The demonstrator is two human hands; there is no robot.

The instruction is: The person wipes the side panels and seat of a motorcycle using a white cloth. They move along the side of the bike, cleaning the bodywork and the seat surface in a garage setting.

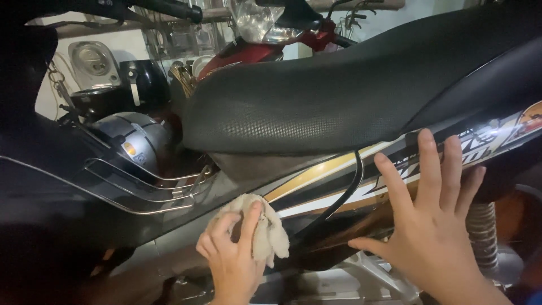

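A black motorbike fills the view, its textured black seat (pixel 339 90) above a glossy side panel (pixel 339 175) with gold and white stripes. My left hand (pixel 231 254) grips a crumpled beige cloth (pixel 265 226) and presses it against the lower front of that panel. My right hand (pixel 435 226) rests flat on the panel farther right, fingers spread, holding nothing. A coiled rear shock spring (pixel 485 231) shows just right of that hand.
A chrome wire rack (pixel 141 186) sits ahead of the seat, with a grey helmet (pixel 135 141) behind it. A red motorbike (pixel 265 39) stands beyond, beside kitchen things: a white cooker (pixel 93 62), a dark pot (pixel 144 79).
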